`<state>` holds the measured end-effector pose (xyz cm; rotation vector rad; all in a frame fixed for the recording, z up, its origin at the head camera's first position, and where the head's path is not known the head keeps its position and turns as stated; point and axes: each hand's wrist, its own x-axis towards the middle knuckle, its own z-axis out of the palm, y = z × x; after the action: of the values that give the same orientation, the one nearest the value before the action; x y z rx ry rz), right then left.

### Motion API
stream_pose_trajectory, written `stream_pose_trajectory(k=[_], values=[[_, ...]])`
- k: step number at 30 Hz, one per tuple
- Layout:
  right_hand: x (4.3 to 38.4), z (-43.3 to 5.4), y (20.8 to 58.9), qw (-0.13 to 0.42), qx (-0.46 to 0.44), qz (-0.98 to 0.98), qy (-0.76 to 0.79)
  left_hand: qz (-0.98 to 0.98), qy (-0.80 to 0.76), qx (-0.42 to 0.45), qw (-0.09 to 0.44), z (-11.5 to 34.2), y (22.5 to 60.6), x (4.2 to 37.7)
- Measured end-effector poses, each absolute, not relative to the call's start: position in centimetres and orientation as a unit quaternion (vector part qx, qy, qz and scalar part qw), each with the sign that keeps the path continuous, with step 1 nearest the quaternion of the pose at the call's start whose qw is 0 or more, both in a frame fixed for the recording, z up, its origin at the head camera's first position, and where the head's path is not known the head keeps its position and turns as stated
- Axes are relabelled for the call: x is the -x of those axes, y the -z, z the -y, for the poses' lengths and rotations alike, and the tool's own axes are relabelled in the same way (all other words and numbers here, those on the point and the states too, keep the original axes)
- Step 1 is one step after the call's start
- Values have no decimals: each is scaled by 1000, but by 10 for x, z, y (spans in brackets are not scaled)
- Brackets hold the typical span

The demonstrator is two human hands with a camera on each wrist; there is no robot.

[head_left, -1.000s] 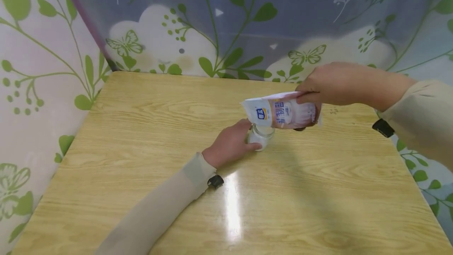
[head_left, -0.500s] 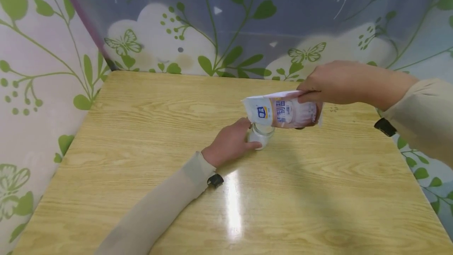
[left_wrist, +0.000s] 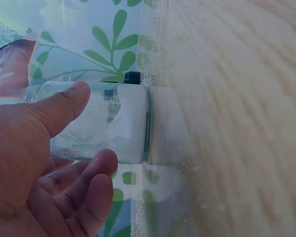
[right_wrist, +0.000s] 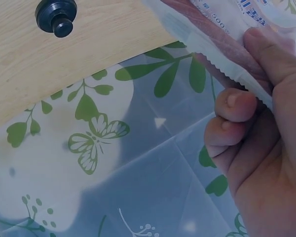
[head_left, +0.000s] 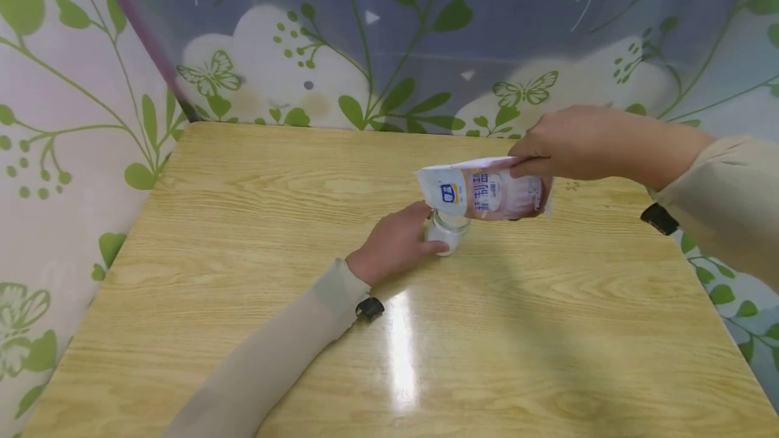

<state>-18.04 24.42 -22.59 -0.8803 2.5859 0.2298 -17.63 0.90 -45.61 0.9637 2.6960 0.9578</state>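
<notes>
In the head view my left hand [head_left: 395, 242] grips a small glass jar [head_left: 453, 238] by its side, on the table. The left wrist view shows the thumb across the clear glass of the jar [left_wrist: 89, 126], with white contents in its lower part. My right hand [head_left: 569, 144] pinches the edge of a pink and white salt bag [head_left: 481, 191], tilted on its side with its white end over the jar's mouth. In the right wrist view the thumb presses on the bag [right_wrist: 222, 29]; the fingers curl beneath its crimped edge.
A black round piece with a knob [right_wrist: 56, 17] stands on the wooden table [head_left: 243, 222], mostly behind the bag in the head view. White grains [left_wrist: 195, 169] lie scattered near the jar. Leaf-patterned sheeting [head_left: 262, 53] rises along the table's back and sides.
</notes>
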Motion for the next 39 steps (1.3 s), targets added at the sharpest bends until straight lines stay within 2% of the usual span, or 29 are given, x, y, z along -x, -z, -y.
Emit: stream_pose_trajectory(k=[12,32,39], values=[[180,-250,235,202,312,-926,-65,-895,-309,-318,41,-15,461,178],[184,-258,239,194,315,-926,-73,-892,-332,-303,52,-18,459,183],[183,-262,242,184,314,-929,-69,-903,-309,-281,96,-19,460,183]])
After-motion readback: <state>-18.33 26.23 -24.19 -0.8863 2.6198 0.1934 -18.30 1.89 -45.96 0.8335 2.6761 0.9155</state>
